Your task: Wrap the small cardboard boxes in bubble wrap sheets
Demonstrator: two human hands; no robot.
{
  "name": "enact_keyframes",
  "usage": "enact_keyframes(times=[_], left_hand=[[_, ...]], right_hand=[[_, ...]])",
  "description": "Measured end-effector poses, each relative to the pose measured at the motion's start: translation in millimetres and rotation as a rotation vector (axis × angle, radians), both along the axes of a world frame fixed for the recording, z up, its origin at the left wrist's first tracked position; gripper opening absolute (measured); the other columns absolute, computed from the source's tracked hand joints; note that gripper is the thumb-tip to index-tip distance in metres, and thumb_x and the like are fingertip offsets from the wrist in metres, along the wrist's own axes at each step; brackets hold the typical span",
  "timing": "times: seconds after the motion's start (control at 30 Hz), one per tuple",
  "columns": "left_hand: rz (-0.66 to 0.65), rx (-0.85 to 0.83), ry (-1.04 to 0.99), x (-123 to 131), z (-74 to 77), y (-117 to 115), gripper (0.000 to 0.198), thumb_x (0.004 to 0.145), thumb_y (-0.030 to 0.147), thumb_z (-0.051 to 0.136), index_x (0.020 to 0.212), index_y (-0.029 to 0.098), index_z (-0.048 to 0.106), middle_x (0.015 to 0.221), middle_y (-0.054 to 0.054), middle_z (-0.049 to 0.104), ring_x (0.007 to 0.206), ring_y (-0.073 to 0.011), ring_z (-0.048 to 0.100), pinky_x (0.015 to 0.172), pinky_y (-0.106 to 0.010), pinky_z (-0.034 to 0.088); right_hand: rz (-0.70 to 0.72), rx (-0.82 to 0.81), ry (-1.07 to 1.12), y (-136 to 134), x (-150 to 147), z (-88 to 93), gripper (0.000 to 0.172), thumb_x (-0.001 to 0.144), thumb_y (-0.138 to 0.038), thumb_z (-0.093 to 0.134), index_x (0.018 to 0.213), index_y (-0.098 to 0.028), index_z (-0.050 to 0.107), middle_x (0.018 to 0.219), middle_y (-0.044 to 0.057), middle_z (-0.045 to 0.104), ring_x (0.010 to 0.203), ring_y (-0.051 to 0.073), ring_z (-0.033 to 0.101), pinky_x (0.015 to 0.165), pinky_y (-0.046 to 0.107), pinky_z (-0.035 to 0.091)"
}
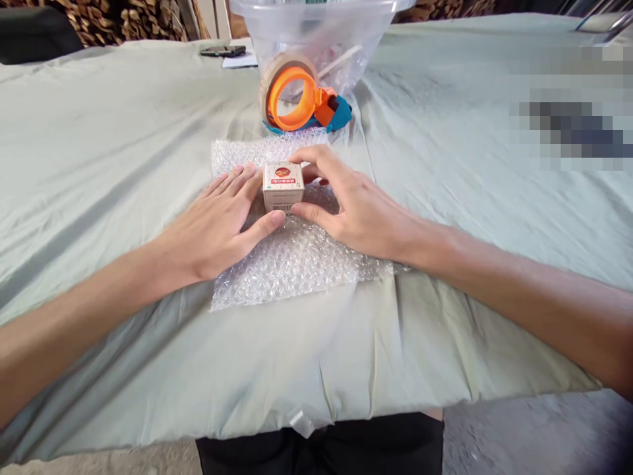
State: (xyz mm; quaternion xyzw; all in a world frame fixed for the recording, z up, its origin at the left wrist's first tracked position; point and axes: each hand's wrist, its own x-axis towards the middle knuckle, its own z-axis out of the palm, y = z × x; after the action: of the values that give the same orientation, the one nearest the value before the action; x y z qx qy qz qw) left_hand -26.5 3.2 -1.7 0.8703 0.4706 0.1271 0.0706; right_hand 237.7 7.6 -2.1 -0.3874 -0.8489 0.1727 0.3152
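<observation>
Resting on bubble wrap (291,264), small box (283,187) sits pinched between right hand (353,208) thumb and fingers (316,158), left hand (217,221) flat alongside, fingers spread, thumb touching box's near face.

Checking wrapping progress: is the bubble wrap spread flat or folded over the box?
Spread flat. The bubble wrap lies open; the box stands on it, uncovered, the right hand gripping it, the left hand alongside.
</observation>
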Motion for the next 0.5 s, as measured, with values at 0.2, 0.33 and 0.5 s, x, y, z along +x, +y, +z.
enact_keyframes(times=[0.2, 0.33, 0.5], left_hand=[[-0.021, 0.002, 0.063, -3.3, -1.9, 4.4, 0.087, 0.117, 0.070, 0.026, 0.188, 0.019, 0.026, 0.198, -0.014, 0.024, 0.187, -0.0387, 0.015, 0.151, -0.067, 0.018], [-0.051, 0.005, 0.090, -7.2, -0.8, 9.1, 0.088, 0.117, 0.069, 0.029, 0.189, 0.018, 0.022, 0.198, -0.014, 0.022, 0.187, -0.0363, 0.014, 0.151, -0.065, 0.017], [-0.070, -0.012, 0.182, 0.1, 11.1, 2.1, 0.081, 0.119, 0.055, 0.026, 0.186, 0.010, 0.028, 0.195, -0.022, 0.028, 0.186, -0.0408, 0.016, 0.150, -0.070, 0.019]], right_hand=[[-0.056, -0.036, -0.241, -0.3, -3.9, 2.8, 0.079, 0.114, -0.044, 0.046, 0.185, -0.013, 0.033, 0.186, 0.016, 0.051, 0.175, 0.034, 0.046, 0.146, 0.061, 0.035], [-0.024, -0.063, -0.344, 2.9, -3.7, 4.5, 0.070, 0.118, -0.052, 0.036, 0.180, -0.021, 0.047, 0.193, 0.009, 0.038, 0.182, 0.032, 0.033, 0.150, 0.062, 0.028], [-0.093, -0.087, -0.441, 0.9, -1.9, 3.1, 0.090, 0.118, -0.066, 0.032, 0.186, -0.006, 0.031, 0.196, 0.020, 0.023, 0.186, 0.039, 0.016, 0.150, 0.072, 0.021]])
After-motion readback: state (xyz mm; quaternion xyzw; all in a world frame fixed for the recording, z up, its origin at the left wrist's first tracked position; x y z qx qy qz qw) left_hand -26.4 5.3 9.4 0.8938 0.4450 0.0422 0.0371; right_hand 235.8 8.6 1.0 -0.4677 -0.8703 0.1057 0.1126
